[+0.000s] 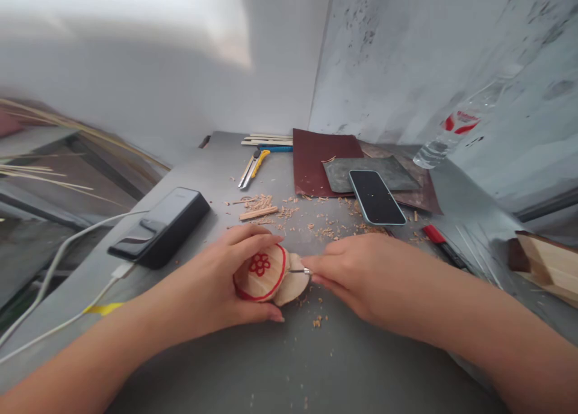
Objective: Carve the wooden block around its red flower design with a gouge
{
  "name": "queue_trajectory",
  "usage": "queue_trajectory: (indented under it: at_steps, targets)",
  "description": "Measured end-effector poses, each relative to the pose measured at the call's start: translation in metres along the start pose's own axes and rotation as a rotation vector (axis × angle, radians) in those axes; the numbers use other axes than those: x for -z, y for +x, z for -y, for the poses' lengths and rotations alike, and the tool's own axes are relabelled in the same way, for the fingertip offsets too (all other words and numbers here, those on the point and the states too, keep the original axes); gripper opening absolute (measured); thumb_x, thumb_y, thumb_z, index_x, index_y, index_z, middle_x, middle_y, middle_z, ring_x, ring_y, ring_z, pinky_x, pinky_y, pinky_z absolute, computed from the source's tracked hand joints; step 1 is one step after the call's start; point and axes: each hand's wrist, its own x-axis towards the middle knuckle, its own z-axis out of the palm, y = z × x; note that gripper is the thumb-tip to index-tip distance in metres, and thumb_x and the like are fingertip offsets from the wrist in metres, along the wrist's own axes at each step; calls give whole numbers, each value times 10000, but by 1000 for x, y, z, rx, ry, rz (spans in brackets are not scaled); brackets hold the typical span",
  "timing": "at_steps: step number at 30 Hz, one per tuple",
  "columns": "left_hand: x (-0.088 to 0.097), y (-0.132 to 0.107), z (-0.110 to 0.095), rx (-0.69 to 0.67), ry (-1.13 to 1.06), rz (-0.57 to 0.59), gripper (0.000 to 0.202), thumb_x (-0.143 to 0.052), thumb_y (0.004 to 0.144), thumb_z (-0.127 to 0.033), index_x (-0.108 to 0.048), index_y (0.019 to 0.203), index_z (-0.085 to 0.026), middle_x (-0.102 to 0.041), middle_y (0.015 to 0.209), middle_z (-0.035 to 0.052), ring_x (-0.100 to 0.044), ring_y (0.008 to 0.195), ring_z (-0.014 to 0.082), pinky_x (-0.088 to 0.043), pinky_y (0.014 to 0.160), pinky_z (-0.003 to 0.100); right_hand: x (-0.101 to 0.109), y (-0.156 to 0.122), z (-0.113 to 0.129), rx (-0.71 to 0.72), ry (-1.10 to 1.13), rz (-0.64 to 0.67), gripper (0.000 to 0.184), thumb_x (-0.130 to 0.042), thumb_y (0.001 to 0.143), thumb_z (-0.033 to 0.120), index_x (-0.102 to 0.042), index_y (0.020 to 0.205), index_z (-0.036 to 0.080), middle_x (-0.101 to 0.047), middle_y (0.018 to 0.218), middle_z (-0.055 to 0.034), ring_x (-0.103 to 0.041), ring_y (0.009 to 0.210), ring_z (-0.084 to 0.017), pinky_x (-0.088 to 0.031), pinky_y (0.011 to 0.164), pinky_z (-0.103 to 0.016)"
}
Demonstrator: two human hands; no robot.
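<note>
My left hand [235, 281] is closed around a round pale wooden piece [273, 272], its thumb and fingers on opposite edges. Red marking rings the rim, and a red flower is drawn in the middle. Under its right side lies a flat, pale rounded piece [293, 287]. In my right hand [356, 275] is a small carving tool [304, 271] with a thin metal shaft. The shaft reaches left to the right edge of the round piece; the tool's handle is hidden in my fingers.
Wood shavings [323, 227] litter the grey table [217, 366]. Behind lie a yellow utility knife [253, 168], sandpaper sheets [318, 161] and a phone [377, 197]. A black device with a cable [162, 224] sits left. At right are a red-capped marker [445, 245] and a water bottle [460, 128].
</note>
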Motion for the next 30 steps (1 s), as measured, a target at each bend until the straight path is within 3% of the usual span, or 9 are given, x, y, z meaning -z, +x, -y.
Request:
queue_trajectory:
  at_steps: [3,7,15,19,22,30]
  targets:
    - [-2,2,-2,-5,-12,-2,766,-911,736,-562,-621,1392,-292,-609,1412,118,-634,1282,346,-538,1108,502,2,0,6,10,-77,28,250,-656,935,108,-766,1130,219,-682,776,-26,-582,628,-203,-249,544,-332]
    - [-3,2,-5,0,-7,-19,731,-903,745,-557,-620,1362,-288,-598,1385,123,-638,1250,344,-556,1078,501,5,-1,18,21,-209,44,310,-670,853,47,-775,1124,157,-728,855,-78,-634,721,-253,-271,563,-355]
    - [-2,-2,-7,-8,58,-8,772,-879,773,-594,-561,1413,-303,-544,1404,131,-642,1227,336,-582,1041,492,1,-4,18,114,-292,-89,232,-763,780,64,-815,988,151,-719,782,-73,-615,668,-255,-337,552,-380]
    - [-2,-1,-7,1,44,-6,762,-876,778,-589,-561,1409,-303,-537,1409,124,-638,1236,336,-579,1051,492,0,-7,16,140,-279,-187,245,-751,795,83,-810,1027,137,-717,774,-68,-617,670,-264,-358,547,-390]
    - [-2,-1,-9,8,38,13,768,-871,782,-594,-552,1413,-296,-521,1417,120,-630,1243,329,-568,1067,501,-1,-7,15,121,-264,-182,253,-727,811,79,-798,1046,139,-720,773,-62,-621,686,-271,-366,557,-393]
    - [-5,2,-14,25,-25,5,669,-874,784,-518,-566,1326,-274,-567,1354,109,-624,1226,305,-557,1060,460,-1,-2,24,175,-315,-109,161,-726,754,17,-757,767,175,-713,735,-60,-565,597,-204,-313,539,-376]
